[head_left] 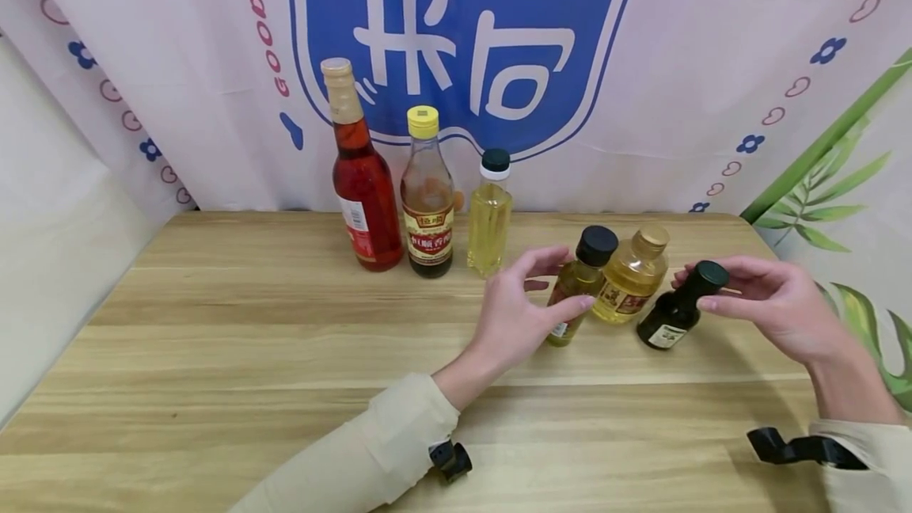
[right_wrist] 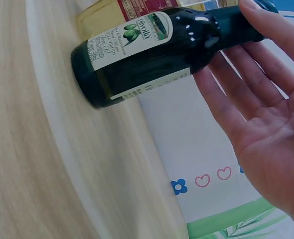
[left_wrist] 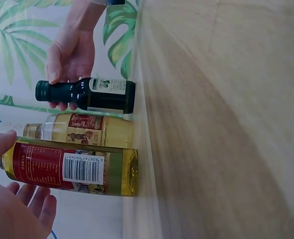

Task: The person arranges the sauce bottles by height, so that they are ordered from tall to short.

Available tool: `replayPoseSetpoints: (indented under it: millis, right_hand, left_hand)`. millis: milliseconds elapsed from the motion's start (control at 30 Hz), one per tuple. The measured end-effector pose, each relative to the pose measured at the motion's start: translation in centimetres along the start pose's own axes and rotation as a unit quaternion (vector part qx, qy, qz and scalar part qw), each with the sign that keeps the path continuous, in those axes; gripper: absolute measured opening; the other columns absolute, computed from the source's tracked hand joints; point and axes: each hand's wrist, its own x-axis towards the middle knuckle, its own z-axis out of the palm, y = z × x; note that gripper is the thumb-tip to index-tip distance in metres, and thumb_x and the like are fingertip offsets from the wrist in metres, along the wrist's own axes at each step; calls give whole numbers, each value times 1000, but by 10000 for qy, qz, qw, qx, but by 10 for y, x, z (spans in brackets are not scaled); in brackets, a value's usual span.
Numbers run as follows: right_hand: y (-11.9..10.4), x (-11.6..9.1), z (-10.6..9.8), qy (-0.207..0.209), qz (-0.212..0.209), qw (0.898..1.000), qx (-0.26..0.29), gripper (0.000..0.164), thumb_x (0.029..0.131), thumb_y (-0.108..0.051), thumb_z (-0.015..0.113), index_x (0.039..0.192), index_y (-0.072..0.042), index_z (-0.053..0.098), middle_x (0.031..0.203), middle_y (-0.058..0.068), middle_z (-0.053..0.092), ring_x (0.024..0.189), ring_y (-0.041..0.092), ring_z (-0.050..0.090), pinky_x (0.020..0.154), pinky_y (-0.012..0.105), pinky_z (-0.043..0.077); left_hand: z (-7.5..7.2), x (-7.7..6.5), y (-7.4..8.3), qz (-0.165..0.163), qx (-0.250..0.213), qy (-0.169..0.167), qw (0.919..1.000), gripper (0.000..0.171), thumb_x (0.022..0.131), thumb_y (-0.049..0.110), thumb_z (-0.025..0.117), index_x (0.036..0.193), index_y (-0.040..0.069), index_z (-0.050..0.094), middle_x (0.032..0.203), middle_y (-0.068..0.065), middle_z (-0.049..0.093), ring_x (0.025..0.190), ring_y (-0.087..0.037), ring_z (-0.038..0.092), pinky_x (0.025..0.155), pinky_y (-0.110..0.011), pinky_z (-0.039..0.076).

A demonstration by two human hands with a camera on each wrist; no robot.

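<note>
My left hand [head_left: 511,311] is around a small bottle of yellow-green oil [head_left: 579,279] with a black cap, thumb at its upper part and fingers behind. A red label and a barcode show on this oil bottle [left_wrist: 62,167] in the left wrist view. With thumb and fingers at the neck, my right hand [head_left: 791,309] holds a dark green olive oil bottle [head_left: 677,311], its white label [right_wrist: 132,40] facing the right wrist camera. Between the two stands a squat, clear bottle of yellow oil [head_left: 636,271], partly hidden behind the left one.
Further left along the back of the wooden table [head_left: 285,386] stand a tall bottle of red liquid [head_left: 366,196], a yellow-capped vinegar bottle [head_left: 427,216] and a slim oil bottle [head_left: 489,228] with a dark green cap. A printed curtain [head_left: 235,125] hangs right behind them.
</note>
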Motion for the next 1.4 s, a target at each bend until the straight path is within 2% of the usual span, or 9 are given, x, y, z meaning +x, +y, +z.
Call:
replayPoseSetpoints:
  millis: [200, 567, 733, 967, 1200, 1400]
  right_hand:
    - [0, 1, 2, 88, 146, 9998, -81, 45, 87, 34, 56, 127, 14, 65, 123, 12, 79, 116, 17, 76, 95, 26, 62]
    - [0, 2, 5, 305, 389, 9981, -379, 36, 89, 28, 61, 122, 14, 67, 121, 9, 80, 115, 14, 76, 92, 23, 62]
    - [1, 3, 5, 392, 327, 9980, -372, 39, 88, 30, 61, 120, 10, 70, 118, 7, 81, 109, 13, 78, 89, 22, 63]
    - [2, 2, 4, 294, 310, 9986, -309, 38, 88, 30, 61, 122, 14, 68, 121, 10, 80, 114, 14, 77, 90, 23, 63]
    - [5, 1, 4, 332, 60, 9991, -256, 42, 85, 33, 59, 117, 8, 71, 117, 8, 82, 107, 14, 78, 89, 22, 63]
    - [7, 0, 3, 266, 22, 9993, -264, 40, 85, 34, 59, 116, 10, 70, 118, 10, 81, 109, 15, 78, 91, 23, 63]
  left_hand:
    - [0, -1, -2, 10, 130, -52, 9999, 59, 86, 16, 90, 140, 9, 66, 135, -6, 74, 123, -19, 69, 104, -35, 59]
    - [1, -1, -4, 29, 336, -94, 9994, 60, 85, 14, 90, 140, 9, 66, 131, -8, 75, 119, -20, 71, 97, -25, 60]
    - [1, -1, -4, 20, 403, -107, 9991, 59, 85, 12, 91, 139, 10, 67, 130, -8, 75, 119, -20, 71, 97, -26, 61]
    - [3, 0, -5, -71, 341, -159, 9993, 60, 84, 10, 90, 139, 10, 66, 130, -9, 75, 119, -21, 71, 97, -25, 60]
    - [2, -1, -3, -177, 341, -186, 9991, 61, 84, 9, 90, 140, 9, 66, 130, -11, 75, 119, -24, 71, 97, -28, 61]
    - [3, -1, -3, -304, 509, -223, 9980, 60, 83, 10, 92, 138, 9, 67, 128, -9, 75, 116, -20, 71, 96, -25, 61]
